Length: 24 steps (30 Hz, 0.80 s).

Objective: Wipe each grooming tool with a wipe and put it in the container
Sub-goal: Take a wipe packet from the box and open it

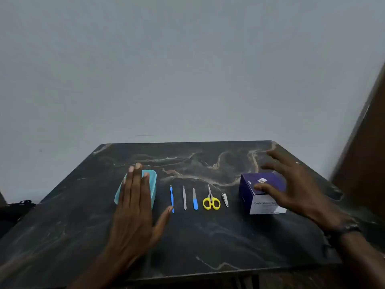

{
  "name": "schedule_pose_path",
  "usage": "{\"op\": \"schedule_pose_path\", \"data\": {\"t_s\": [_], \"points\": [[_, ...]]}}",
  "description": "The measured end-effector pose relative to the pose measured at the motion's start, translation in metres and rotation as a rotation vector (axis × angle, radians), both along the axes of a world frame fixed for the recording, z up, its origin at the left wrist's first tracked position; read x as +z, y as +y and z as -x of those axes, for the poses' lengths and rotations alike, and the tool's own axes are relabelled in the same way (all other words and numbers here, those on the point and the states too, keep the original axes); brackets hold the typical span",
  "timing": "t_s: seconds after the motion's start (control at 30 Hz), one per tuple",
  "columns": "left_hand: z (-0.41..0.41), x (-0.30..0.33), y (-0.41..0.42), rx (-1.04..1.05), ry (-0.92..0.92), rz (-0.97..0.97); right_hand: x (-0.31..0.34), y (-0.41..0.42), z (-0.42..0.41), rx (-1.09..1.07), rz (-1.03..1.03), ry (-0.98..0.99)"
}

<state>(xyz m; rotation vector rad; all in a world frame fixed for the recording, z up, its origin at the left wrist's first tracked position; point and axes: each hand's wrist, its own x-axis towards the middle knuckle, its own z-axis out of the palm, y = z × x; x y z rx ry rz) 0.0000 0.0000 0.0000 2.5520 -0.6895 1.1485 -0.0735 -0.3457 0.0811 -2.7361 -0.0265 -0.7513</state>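
Several grooming tools lie in a row on the dark marble table: a blue cuticle tool, steel tweezers, a blue-handled nail file, yellow-handled scissors and a nail clipper. Left of them stands a light blue container. My left hand hovers flat over it with straight fingers, hiding most of it. At the right sits a purple and white box of wipes. My right hand is spread over its top, the thumb touching the lid.
A grey wall rises behind the table. A brown wooden panel stands at the right edge. A dark object lies off the table at the left. A dark band is on my right wrist.
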Motion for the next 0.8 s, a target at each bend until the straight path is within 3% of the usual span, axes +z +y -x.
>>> {"op": "schedule_pose_path", "data": {"t_s": [0.2,0.33,0.5,0.8], "points": [[-0.009,-0.013,0.003,-0.03,0.037,-0.018,-0.022,-0.013,-0.002,-0.067,0.347,0.276],[-0.016,-0.02,0.007,-0.027,0.04,-0.041,-0.028,-0.012,-0.006,-0.099,0.525,0.245],[-0.022,-0.026,0.008,-0.051,0.068,-0.063,-0.037,-0.017,-0.005,-0.144,0.545,0.28],[-0.032,-0.031,0.004,-0.115,0.156,-0.107,-0.003,-0.028,-0.014,-0.127,0.552,-0.168]]}}
